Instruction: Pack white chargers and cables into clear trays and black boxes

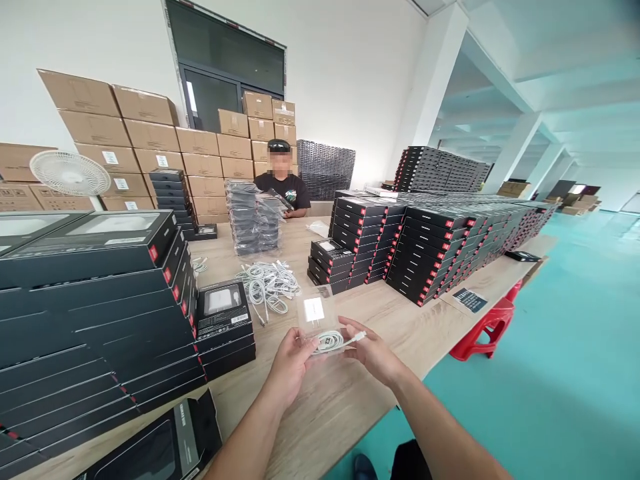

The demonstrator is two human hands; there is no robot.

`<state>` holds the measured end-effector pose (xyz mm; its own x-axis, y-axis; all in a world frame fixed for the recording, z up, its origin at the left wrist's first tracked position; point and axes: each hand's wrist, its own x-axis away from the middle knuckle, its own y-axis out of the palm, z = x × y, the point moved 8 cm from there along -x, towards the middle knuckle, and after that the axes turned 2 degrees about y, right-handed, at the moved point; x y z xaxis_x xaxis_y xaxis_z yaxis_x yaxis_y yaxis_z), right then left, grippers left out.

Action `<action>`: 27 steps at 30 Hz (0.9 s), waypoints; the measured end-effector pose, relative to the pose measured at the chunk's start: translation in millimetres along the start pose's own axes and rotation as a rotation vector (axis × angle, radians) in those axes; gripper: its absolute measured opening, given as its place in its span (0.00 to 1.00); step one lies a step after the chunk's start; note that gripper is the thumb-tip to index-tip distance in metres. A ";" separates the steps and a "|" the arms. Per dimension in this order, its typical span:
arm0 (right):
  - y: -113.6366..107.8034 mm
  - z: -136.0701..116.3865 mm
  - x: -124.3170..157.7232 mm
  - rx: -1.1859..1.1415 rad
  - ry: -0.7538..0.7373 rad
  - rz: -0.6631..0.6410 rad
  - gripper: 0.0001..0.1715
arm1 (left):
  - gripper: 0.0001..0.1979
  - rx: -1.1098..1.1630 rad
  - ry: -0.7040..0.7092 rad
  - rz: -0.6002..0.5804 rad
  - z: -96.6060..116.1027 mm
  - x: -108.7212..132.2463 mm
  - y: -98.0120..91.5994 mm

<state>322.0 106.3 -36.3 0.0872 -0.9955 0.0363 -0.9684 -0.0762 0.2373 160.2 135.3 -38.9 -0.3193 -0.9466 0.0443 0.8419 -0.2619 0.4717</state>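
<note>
In front of the loose cable pile and slightly to its right, a clear tray carrying a white charger and a coiled cable is gripped by the left hand; the right hand is placed beside the cable's jutting end. On the bench, black boxes are stacked left of the pile, and red-marked boxes right of it. Behind the pile, plastic-wrapped stacks are set; beyond them, a dark item is held by a co-worker, with cartons piled farther back.
</note>
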 end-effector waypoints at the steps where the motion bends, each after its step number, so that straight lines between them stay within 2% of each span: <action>1: 1.6 0.6 -1.1 -0.006 0.003 -0.005 0.34 | 0.25 -0.014 0.003 0.002 0.1 0.2 0.5; 4: 11.5 2.6 -6.3 0.043 -0.036 -0.011 0.36 | 0.24 -0.058 0.027 0.032 2.9 1.5 -0.3; 8: 20.1 3.4 -10.6 0.132 -0.124 0.071 0.34 | 0.24 -0.103 0.061 0.098 7.9 2.9 -6.3; 13: 30.2 9.2 -12.9 0.033 -0.100 0.107 0.31 | 0.21 -0.120 0.065 0.154 9.2 1.4 -13.3; 19: 33.9 8.9 -25.1 0.272 -0.218 0.305 0.21 | 0.14 -0.142 0.092 0.247 11.2 -2.4 -23.3; 21: 34.7 13.3 -30.3 0.263 -0.177 0.281 0.22 | 0.14 -0.145 0.097 0.268 12.0 -2.5 -28.2; 24: 38.3 16.8 -33.9 0.219 -0.094 0.150 0.28 | 0.13 -0.138 0.110 0.285 12.9 -2.2 -33.9; 27: 39.4 11.7 -33.9 0.253 -0.101 0.109 0.28 | 0.14 -0.111 0.111 0.279 10.4 -3.3 -33.2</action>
<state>278.2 136.4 -39.5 -0.0315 -0.9982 -0.0517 -0.9994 0.0322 -0.0127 128.8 149.0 -45.6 -0.0251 -0.9979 0.0593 0.9346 -0.0024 0.3556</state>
